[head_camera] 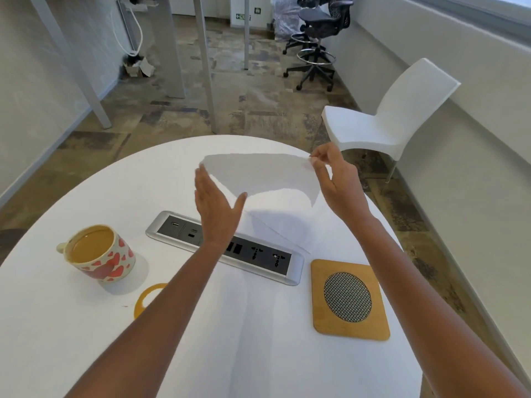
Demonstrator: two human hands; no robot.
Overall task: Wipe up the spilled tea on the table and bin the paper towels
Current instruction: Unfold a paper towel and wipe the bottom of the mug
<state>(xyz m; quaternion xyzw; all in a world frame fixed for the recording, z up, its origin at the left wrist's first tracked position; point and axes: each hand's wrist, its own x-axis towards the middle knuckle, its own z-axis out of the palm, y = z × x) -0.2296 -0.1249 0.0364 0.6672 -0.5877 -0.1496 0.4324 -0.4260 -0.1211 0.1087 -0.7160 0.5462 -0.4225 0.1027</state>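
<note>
A white paper towel sheet (264, 176) hangs in the air over the far half of the round white table (86, 340). My right hand (336, 182) pinches its upper right corner between thumb and fingertips. My left hand (214, 205) is flat, with straight fingers and the thumb spread, against the sheet's left edge without gripping it. Another paper towel (281, 228) lies flat on the table below. A ring of spilled tea (145, 300) sits near the front left, partly hidden by my left forearm. No bin is in view.
A heart-patterned mug (100, 254) full of tea stands at the left. A recessed power socket panel (258, 257) crosses the table's middle. A wooden coaster with a metal mesh (349, 300) lies at the right. A white chair (388, 119) and office chairs stand beyond.
</note>
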